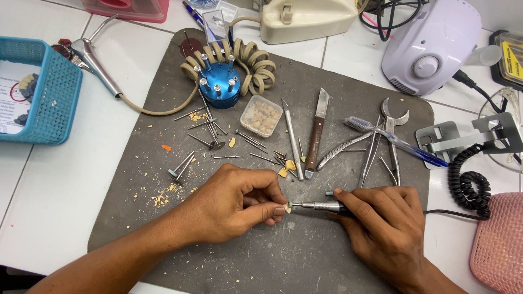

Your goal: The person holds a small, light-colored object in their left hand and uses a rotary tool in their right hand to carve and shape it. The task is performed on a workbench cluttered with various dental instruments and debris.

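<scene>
Above the hands (305, 215), scattered burs (218, 142), pliers (381, 142)

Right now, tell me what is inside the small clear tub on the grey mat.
The small clear tub holds a heap of small pale, tooth-coloured pieces with bits of orange among them. Only the top layer shows; whatever lies beneath, at the tub's bottom, is covered. Neither hand touches it.

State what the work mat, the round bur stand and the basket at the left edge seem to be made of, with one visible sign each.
Work mat: probably rubber, matte grey, scuffed and dusty.
Round bur stand: likely anodised metal, glossy blue with sharp highlights; could be plastic.
Basket: moulded plastic, light blue, with an even lattice wall.
</scene>
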